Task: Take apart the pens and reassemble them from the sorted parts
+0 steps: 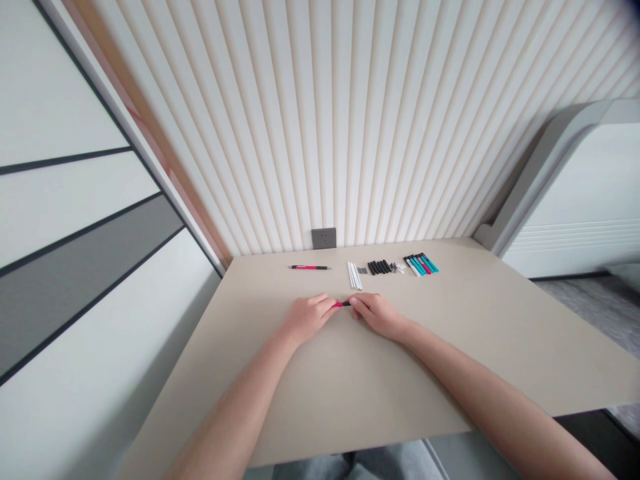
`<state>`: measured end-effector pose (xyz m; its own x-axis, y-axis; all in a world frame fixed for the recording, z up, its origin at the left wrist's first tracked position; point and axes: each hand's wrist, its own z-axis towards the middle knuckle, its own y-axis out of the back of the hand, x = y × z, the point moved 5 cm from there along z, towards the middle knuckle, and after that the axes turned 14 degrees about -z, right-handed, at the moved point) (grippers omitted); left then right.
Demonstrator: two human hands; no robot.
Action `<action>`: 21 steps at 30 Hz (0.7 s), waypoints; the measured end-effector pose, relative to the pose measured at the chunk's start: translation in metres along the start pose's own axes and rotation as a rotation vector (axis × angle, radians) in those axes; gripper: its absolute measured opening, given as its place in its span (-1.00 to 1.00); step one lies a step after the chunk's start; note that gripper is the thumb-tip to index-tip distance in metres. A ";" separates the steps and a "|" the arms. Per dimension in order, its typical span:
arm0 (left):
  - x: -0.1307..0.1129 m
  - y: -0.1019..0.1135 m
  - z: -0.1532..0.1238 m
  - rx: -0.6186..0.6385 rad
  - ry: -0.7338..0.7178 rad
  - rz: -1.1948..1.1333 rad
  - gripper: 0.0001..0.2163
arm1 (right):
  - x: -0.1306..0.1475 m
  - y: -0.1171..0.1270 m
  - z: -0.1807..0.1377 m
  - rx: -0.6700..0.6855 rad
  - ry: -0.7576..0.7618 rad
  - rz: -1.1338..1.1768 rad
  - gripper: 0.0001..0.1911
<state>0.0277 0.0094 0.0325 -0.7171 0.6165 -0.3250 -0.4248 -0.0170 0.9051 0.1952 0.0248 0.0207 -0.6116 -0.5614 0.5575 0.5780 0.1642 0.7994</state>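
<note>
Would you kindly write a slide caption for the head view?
Left hand and right hand hold red and black pen parts at a table, white sticks beyond.

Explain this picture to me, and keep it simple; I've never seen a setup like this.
There is no machine here: these are a person's bare hands, seen from one camera worn on the head, looking forward and down. The left hand and right hand hold a red-and-black piece between them, one at each end. Farther back on the table, from left to right, lie a red pen, white rods, grey bits, black tubes, tiny parts too small to identify, and coloured barrels.
</note>
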 end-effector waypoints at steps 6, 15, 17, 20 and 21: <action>0.001 -0.002 0.000 0.009 0.003 -0.010 -0.66 | 0.000 0.002 0.001 -0.069 -0.011 0.013 -0.75; 0.000 -0.002 0.001 0.017 0.001 -0.006 -0.65 | 0.001 0.004 0.000 -0.080 -0.020 -0.006 -0.82; 0.000 -0.003 0.001 0.019 0.011 -0.004 -0.64 | 0.000 0.005 -0.001 -0.076 -0.034 0.003 -0.79; 0.000 -0.002 0.001 0.013 0.023 -0.035 -0.65 | 0.002 0.006 -0.001 -0.050 0.012 0.008 -0.77; 0.000 -0.002 0.001 0.010 0.027 -0.048 -0.66 | 0.004 0.006 -0.001 -0.048 0.032 0.008 -0.76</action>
<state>0.0293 0.0099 0.0314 -0.7109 0.5947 -0.3755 -0.4535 0.0205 0.8910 0.1972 0.0230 0.0277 -0.5895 -0.5863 0.5556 0.6085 0.1299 0.7828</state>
